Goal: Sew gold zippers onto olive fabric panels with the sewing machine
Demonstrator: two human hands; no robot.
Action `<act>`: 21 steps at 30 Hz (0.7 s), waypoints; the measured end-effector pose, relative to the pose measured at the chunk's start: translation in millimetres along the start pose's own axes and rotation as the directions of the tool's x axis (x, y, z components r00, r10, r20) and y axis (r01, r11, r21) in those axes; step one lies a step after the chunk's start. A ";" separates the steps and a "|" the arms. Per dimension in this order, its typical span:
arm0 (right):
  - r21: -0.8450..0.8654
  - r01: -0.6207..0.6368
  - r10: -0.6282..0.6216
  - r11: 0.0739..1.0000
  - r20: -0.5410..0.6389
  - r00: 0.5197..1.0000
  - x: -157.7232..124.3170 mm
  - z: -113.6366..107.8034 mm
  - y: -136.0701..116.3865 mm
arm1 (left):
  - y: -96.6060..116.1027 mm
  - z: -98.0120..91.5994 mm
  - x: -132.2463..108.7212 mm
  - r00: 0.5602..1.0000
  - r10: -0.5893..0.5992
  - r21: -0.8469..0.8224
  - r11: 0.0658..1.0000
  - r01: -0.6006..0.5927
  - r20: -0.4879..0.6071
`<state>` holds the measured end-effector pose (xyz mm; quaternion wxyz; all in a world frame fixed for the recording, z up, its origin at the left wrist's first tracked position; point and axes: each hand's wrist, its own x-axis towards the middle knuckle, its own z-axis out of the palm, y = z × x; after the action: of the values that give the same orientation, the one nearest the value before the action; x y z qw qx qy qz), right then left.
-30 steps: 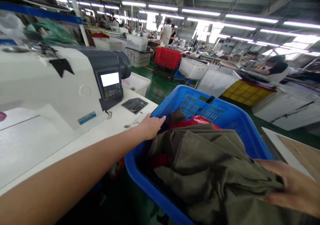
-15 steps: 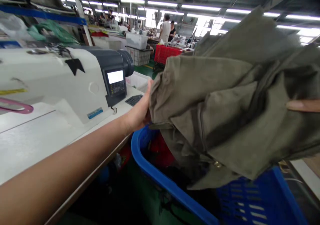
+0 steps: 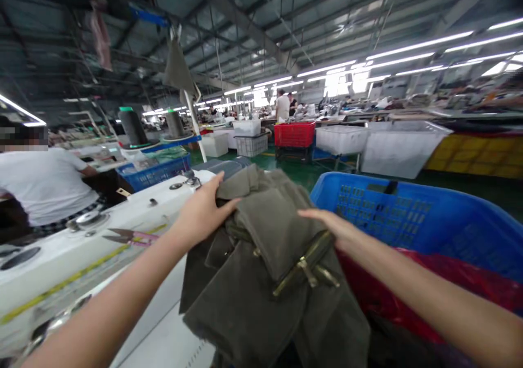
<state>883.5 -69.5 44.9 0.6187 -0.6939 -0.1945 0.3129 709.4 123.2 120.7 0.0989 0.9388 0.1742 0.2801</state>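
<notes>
Left hand (image 3: 204, 210), thumb and forefinger spread, and right hand (image 3: 337, 229), one finger outstretched, touch olive cloth (image 3: 253, 308); other fingers are hidden, pinch unclear. Blue basket (image 3: 461, 215), three o'clock.

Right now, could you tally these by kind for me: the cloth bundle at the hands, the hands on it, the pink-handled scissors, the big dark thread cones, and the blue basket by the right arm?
Cloth bundle: 1
Hands: 2, left hand and right hand
Scissors: 1
Thread cones: 2, near cone and far cone
Blue basket: 1
Total: 7
</notes>
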 end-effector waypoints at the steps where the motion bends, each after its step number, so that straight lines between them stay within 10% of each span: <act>1: 0.042 -0.026 0.026 0.999 -0.008 1.000 5.5 11.7 15.0 | -11.6 14.7 -7.4 0.998 0.005 0.063 0.998 -0.008 0.058; 5: 0.168 -0.072 0.078 0.983 -0.030 0.997 19.7 26.5 48.0 | -32.3 49.6 -33.2 0.983 0.162 0.103 0.980 -0.170 0.082; 10: 0.201 -0.015 0.032 0.979 -0.080 0.996 36.8 26.0 40.1 | -0.7 36.8 -37.4 0.953 0.241 0.001 0.970 -0.245 -0.181; 16: 0.140 0.016 -0.011 0.990 -0.036 0.999 20.6 17.8 57.1 | 14.2 90.9 -54.8 0.912 0.316 0.122 0.926 -0.356 0.262; 21: -0.054 -0.038 0.043 0.998 0.095 0.995 -42.4 -16.3 94.3 | 3.9 113.1 -63.9 0.921 0.287 0.127 0.936 -0.328 0.265</act>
<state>852.6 -124.4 -38.6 0.5839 -0.6977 -0.2179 0.3532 723.9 85.2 -2.7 -0.0056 0.9866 0.0339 0.1597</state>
